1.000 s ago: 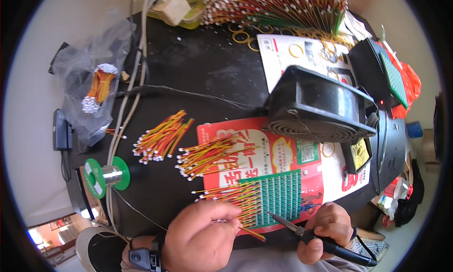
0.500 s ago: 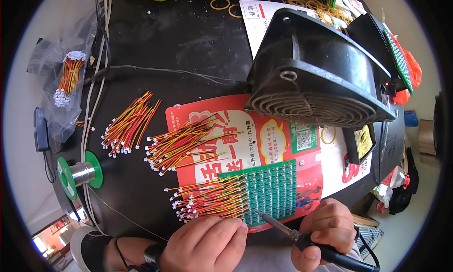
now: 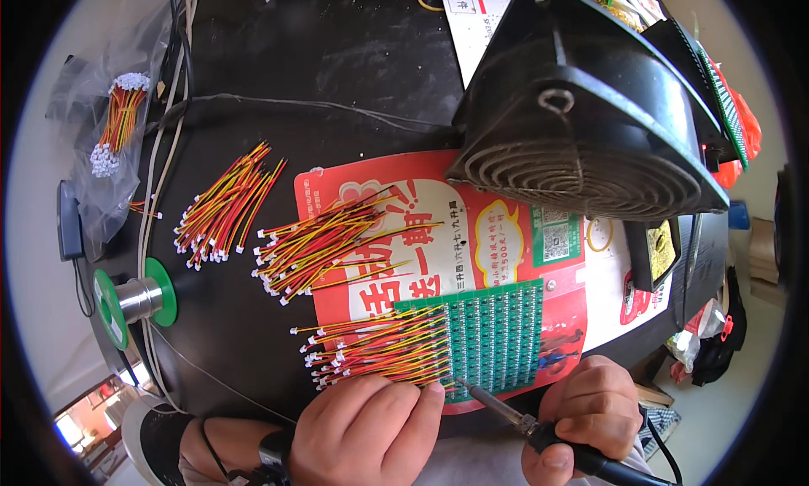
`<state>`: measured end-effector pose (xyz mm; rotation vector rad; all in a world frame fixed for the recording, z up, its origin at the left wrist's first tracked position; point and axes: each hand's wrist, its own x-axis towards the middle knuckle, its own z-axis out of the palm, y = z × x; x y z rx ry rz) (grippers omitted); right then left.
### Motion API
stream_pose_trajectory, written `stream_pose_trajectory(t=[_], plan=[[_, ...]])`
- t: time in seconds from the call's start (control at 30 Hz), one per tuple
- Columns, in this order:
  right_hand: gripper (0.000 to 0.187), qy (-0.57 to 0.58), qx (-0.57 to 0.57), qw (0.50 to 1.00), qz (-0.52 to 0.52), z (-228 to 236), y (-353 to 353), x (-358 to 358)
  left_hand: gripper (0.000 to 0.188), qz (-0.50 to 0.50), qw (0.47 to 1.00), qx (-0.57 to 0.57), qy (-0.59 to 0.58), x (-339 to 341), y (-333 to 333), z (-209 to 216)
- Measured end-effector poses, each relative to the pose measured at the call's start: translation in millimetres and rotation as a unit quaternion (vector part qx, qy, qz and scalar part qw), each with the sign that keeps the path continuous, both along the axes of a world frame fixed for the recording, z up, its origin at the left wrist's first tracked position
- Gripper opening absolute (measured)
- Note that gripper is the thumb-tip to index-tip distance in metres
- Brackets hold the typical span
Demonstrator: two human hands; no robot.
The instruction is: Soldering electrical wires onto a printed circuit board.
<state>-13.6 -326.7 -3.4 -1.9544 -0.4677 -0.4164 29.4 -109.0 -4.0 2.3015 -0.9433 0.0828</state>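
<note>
Circuit board panel (image 3: 497, 343), green, lying flat on a red printed sheet (image 3: 413, 166), just beyond the left hand (image 3: 366, 435) and the right hand (image 3: 594, 414).
Left fingertips, drawn close together, stand at the panel's lower left corner, beside the nearest of the red and yellow wires (image 3: 379, 343) reaching its left side; whether they pinch a wire cannot be told. Right fingers wrap a soldering iron (image 3: 543, 436), its tip near the same corner, just right of the left fingertips.

Lower wires (image 3: 392, 366) partly hidden by left hand (image 3: 366, 431); soldering iron (image 3: 546, 438) cut off by bottom edge.
</note>
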Motion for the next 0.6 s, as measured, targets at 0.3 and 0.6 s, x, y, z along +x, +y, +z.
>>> stream_pose_trajectory(t=[0.3, 0.6], plan=[[0.024, -0.096, 0.037, 0.98, -0.171, -29, 28, -7, 0.006, -0.004, 1.0, 0.012, 0.012, 0, -1, 0], [0.019, -0.002, -0.003, 1.0, -0.002, -1, 4, 1, 0.009, -0.004, 1.0, 0.014, 0.009, -2, 0, 0]])
